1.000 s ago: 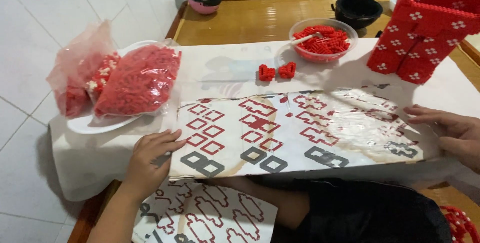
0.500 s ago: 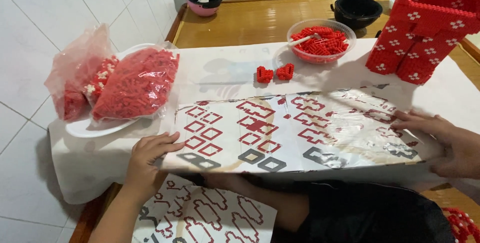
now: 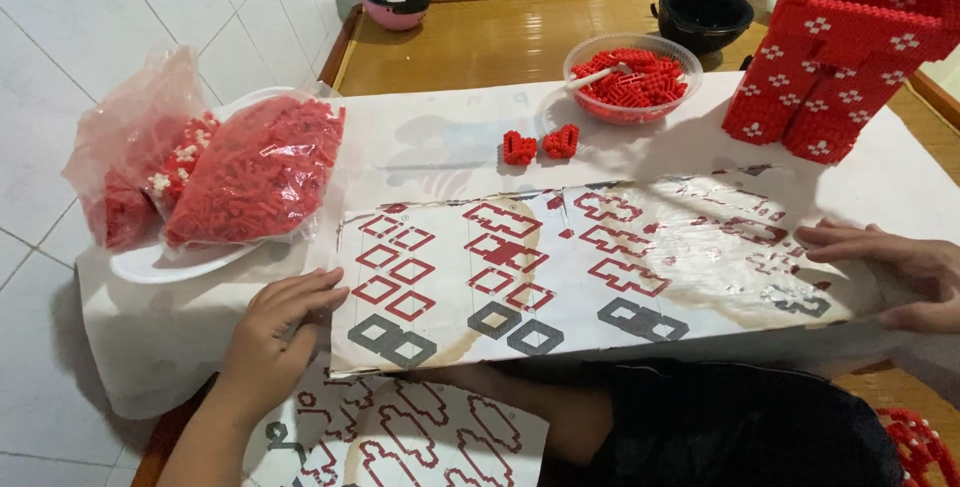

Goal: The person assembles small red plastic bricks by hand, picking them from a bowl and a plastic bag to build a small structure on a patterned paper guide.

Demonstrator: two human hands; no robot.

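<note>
Holding the sheet (image 3: pixel 590 267) by both ends calls for even, light pressure, I judge: it looks thin, worn and glossy in patches, so a pull from one side alone could crease or tear it. It lies across the middle of the frame on the white-covered tabletop (image 3: pixel 440 137), its near edge overhanging toward the person's lap, printed with red and grey block outlines.

Nearest, at lower left, a second printed sheet (image 3: pixel 400 442) rests on the lap. Above it the left hand (image 3: pixel 275 332) lies palm down, fingers loosely together and slightly curled, fingertips touching the sheet's left edge; it presses, not grips. At the right edge of the frame the right hand (image 3: pixel 890 272) clamps the sheet's right end, fingers on top and thumb lower.

Farther back, two small red block pieces (image 3: pixel 540 145) sit just beyond the sheet. At left, bags (image 3: pixel 215 172) of red pieces rest on a white plate (image 3: pixel 160 265). Beyond, a bowl (image 3: pixel 632 77) of red pieces, and a red block tower (image 3: pixel 850 57) at upper right.
</note>
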